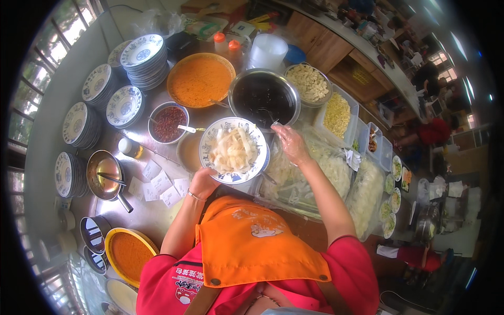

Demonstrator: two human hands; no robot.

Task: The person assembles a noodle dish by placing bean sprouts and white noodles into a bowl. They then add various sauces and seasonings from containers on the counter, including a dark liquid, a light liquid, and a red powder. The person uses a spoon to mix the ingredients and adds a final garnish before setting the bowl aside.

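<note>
My left hand [203, 183] grips the near left rim of a blue-and-white bowl [204, 136]. Wide pale noodles [233, 151] are heaped in it. A thin clear plastic glove covers my right hand [290, 143], at the near edge of a steel basin [296, 114] of dark liquid [262, 96]. Its fingertips are closed on the handle end of a utensil [271, 115] whose lower part is sunk in the liquid. Under the held bowl, a container of tan sauce [189, 151] is partly covered. Beside it is a bowl of red chilli sauce [170, 123] with a white-handled spoon [186, 128].
Stacked plates [143, 59] stand at the left, near a small pan [103, 177] and paper slips [160, 184]. Beyond lies a basin of orange sauce [201, 78]. To the right are cubed pieces [309, 82], a tub of sprouts [336, 116] and plastic-covered noodles [311, 173]. People are in the background.
</note>
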